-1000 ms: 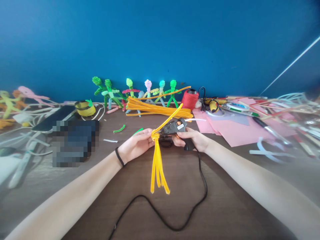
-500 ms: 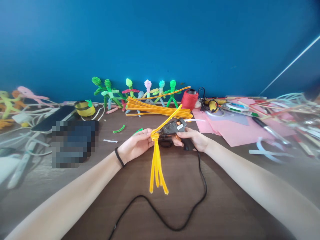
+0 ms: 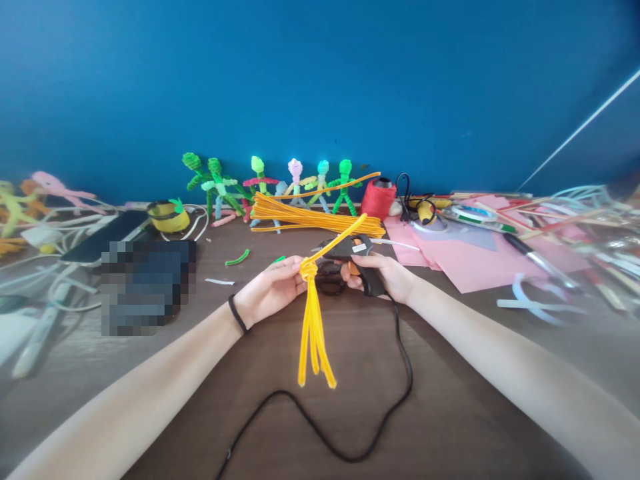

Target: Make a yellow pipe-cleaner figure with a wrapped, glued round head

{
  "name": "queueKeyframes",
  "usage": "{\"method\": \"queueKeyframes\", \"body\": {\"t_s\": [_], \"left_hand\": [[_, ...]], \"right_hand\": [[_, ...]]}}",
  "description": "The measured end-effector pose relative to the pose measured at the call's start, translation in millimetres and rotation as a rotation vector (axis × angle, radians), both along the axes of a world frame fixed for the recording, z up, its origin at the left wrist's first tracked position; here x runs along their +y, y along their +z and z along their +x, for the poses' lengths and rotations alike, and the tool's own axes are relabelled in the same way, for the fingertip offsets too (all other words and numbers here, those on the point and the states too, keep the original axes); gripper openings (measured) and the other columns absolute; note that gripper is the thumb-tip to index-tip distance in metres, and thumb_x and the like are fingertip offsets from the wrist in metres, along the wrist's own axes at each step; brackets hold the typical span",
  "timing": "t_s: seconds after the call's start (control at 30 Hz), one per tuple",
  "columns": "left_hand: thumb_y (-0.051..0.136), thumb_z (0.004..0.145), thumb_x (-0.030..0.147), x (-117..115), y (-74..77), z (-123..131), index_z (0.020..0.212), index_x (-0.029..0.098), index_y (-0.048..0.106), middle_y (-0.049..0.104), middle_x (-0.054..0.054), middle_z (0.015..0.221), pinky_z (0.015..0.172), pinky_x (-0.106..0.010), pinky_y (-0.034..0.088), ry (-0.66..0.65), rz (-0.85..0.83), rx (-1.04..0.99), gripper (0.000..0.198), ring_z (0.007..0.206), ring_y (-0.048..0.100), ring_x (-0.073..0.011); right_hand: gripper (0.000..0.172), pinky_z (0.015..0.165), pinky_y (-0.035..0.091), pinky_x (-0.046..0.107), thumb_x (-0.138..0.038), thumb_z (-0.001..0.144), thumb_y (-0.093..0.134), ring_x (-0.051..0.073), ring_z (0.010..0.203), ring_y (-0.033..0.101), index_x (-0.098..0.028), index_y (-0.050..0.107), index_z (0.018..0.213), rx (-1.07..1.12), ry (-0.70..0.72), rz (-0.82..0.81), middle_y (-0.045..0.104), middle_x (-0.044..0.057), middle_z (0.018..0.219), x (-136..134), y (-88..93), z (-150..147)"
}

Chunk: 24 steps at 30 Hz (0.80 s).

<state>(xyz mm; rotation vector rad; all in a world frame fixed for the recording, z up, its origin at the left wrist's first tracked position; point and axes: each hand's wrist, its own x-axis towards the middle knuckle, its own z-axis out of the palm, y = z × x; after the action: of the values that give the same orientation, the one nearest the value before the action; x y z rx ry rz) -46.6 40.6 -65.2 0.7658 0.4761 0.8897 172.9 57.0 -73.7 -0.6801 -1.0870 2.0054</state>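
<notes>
My left hand point(image 3: 273, 288) pinches a knotted bunch of yellow pipe cleaners point(image 3: 313, 327) at its coiled top. Several strands hang down from the coil, and one end sticks up to the right. In my right hand point(image 3: 387, 273) is a black hot glue gun point(image 3: 350, 248), my fingers closed around its handle by the orange trigger. The gun's nozzle lies behind the upward strand, close to the coil; whether it touches cannot be made out. A white glue stick point(image 3: 400, 244) pokes out of the gun's rear.
Behind my hands lies a bundle of yellow pipe cleaners point(image 3: 315, 217), with several pipe-cleaner figures point(image 3: 295, 175) against the blue wall. A red spool point(image 3: 379, 200) and pink paper point(image 3: 460, 260) are to the right. The gun's black cord point(image 3: 320, 437) loops across the table near me.
The glue gun has tipped slightly, its handle shifting a little to the left. My left hand and the yellow bunch have hardly moved.
</notes>
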Motion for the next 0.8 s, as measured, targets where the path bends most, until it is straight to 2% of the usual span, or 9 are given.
{"method": "queueKeyframes", "body": {"t_s": [0.13,0.23,0.4,0.5,0.57,0.67,0.8], "left_hand": [[0.060,0.072,0.013,-0.1,0.7,0.1,0.067,0.011,0.058,0.055,-0.003,0.068,0.065,-0.023,0.042,-0.004,0.008,0.007,0.005,0.065,0.053,-0.0106],[0.060,0.071,0.013,0.0,0.8,0.3,0.067,0.011,0.057,0.055,-0.003,0.067,0.064,-0.023,0.042,0.000,0.014,0.009,0.005,0.064,0.053,-0.0104],[0.060,0.071,0.014,0.7,-0.1,0.7,0.067,0.012,0.058,0.056,-0.003,0.069,0.064,-0.023,0.043,0.005,0.020,0.006,0.005,0.066,0.054,-0.0111],[0.060,0.071,0.014,0.9,-0.6,0.4,0.067,0.011,0.058,0.056,-0.003,0.069,0.063,-0.022,0.043,0.003,0.019,0.002,0.005,0.064,0.053,-0.0105],[0.061,0.070,0.014,1.0,-0.7,0.1,0.067,0.011,0.058,0.056,-0.003,0.069,0.063,-0.022,0.043,0.004,0.014,0.002,0.006,0.065,0.054,-0.0103],[0.063,0.069,0.014,0.7,-0.7,-0.2,0.068,0.010,0.057,0.056,-0.003,0.070,0.064,-0.021,0.043,0.004,0.015,-0.002,0.006,0.065,0.053,-0.0101],[0.063,0.069,0.014,0.4,-0.3,0.2,0.067,0.011,0.057,0.054,-0.002,0.067,0.064,-0.021,0.043,0.002,0.025,-0.002,0.007,0.064,0.053,-0.0097]], "right_hand": [[0.026,0.049,0.040,0.023,-0.035,0.079,0.049,0.013,0.057,0.052,-0.011,0.058,0.080,-0.021,-0.108,-0.081,0.064,0.010,0.071,3.3,4.0,-1.7],[0.033,0.049,0.041,0.023,-0.041,0.081,0.044,0.014,0.057,0.054,-0.012,0.058,0.075,-0.123,-0.197,-0.038,0.063,0.010,0.068,7.0,8.5,-1.0],[0.041,0.049,0.039,0.025,-0.052,0.079,0.045,0.014,0.049,0.050,-0.015,0.059,0.069,-0.457,-0.405,0.224,0.057,0.004,0.053,13.7,8.0,8.1],[0.041,0.058,0.039,0.027,-0.056,0.076,0.047,0.018,0.062,0.054,-0.017,0.060,0.070,-0.760,-0.528,0.394,0.060,0.005,0.059,15.3,8.3,14.0],[0.052,0.065,0.039,0.030,-0.060,0.078,0.038,0.023,0.070,0.056,-0.015,0.061,0.067,-1.104,-0.514,0.430,0.061,0.009,0.064,14.2,11.9,15.2],[0.062,0.072,0.040,0.032,-0.059,0.082,0.024,0.027,0.084,0.059,-0.012,0.064,0.076,-1.491,-0.398,0.455,0.065,0.015,0.084,10.9,19.8,13.1],[0.066,0.072,0.041,0.034,-0.057,0.084,0.018,0.029,0.090,0.060,-0.010,0.065,0.086,-1.685,-0.331,0.467,0.065,0.018,0.093,7.8,27.2,9.5]]}}
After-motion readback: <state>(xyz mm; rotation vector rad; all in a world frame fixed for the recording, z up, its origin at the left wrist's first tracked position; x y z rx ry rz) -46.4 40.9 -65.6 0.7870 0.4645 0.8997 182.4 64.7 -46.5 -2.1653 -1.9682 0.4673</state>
